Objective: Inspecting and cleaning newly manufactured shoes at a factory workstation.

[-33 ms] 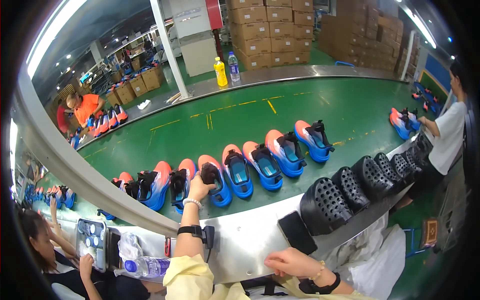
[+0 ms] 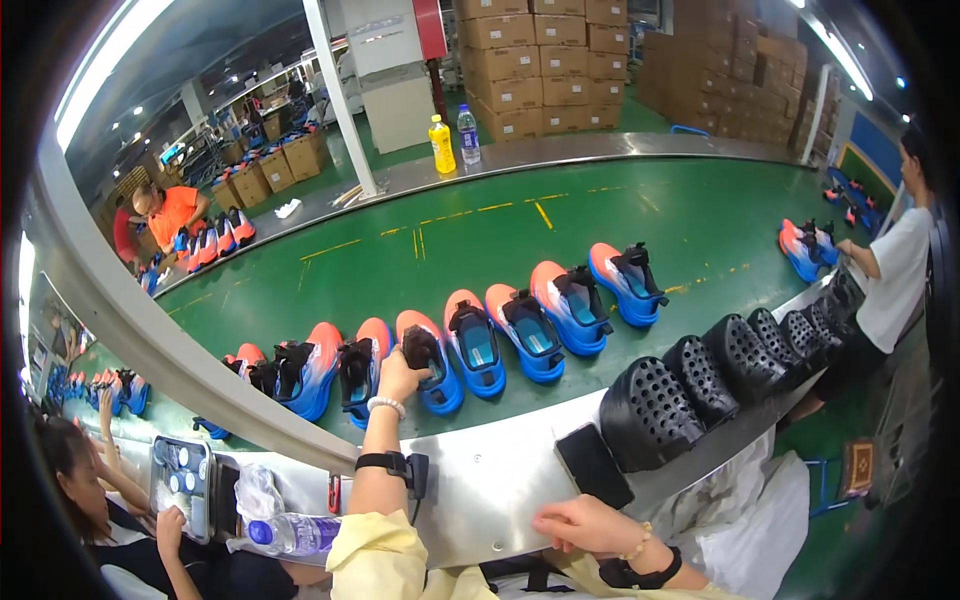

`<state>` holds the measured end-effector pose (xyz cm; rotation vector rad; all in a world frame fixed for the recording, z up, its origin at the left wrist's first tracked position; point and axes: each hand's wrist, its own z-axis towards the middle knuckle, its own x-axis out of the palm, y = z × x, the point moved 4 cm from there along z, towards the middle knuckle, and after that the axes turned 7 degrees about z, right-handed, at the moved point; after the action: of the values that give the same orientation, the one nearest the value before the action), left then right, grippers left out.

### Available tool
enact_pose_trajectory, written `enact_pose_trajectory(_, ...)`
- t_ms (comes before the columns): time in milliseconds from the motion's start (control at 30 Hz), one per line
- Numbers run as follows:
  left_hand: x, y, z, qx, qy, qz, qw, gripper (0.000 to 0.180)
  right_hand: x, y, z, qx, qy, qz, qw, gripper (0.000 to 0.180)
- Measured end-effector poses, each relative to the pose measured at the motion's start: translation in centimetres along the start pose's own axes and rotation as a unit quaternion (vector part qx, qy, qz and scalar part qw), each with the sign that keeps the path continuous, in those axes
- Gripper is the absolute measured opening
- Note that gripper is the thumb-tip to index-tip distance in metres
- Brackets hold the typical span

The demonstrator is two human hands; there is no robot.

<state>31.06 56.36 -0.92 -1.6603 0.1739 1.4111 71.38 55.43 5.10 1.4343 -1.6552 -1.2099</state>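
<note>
My left hand (image 2: pixel 401 377) reaches out over the green belt and grips a coral-and-blue sneaker (image 2: pixel 443 390) by its dark collar; the thumb shows at the heel opening, while some fingers are hidden. On the right of it stands another sneaker (image 2: pixel 475 345), and on the left a sneaker (image 2: pixel 368 350) with black lining. All belong to a slanting row of similar shoes. My right hand (image 2: pixel 590 525) hovers near the metal ledge's front edge, fingers loosely curled together with nothing visible in them.
Black perforated shoe-shaped forms (image 2: pixel 655 415) line the metal ledge (image 2: pixel 480 500) beside a dark phone (image 2: pixel 594 466). A water bottle (image 2: pixel 295 535) lies by my left forearm. A curved pale post (image 2: pixel 200 350) crosses the left side. One co-worker (image 2: pixel 900 250) stands right; another (image 2: pixel 80 490) sits left.
Hardly anything differs. My right hand has shifted very slightly to the right; my left hand stays on the sneaker.
</note>
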Motion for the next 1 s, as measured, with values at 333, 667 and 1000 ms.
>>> enact_pose_trajectory(333, 0.9, 0.3, -1.1, -0.095, -0.155, 0.043, 0.982, 0.066, 2.0, 1.0, 0.1, -0.047, 0.015, -0.034, 0.998, 0.033)
enact_pose_trajectory(667, 2.2, -2.3, -13.5, -0.03, -0.224, -0.338, 0.914, 0.053, -9.6, 8.1, -12.3, -0.126, -0.637, -0.288, 0.704, 0.023)
enact_pose_trajectory(1000, 2.4, -1.7, -12.9, -0.088, -0.276, -0.174, 0.941, 0.04, -10.1, 4.6, -8.2, 0.051, -0.532, -0.511, 0.674, 0.05)
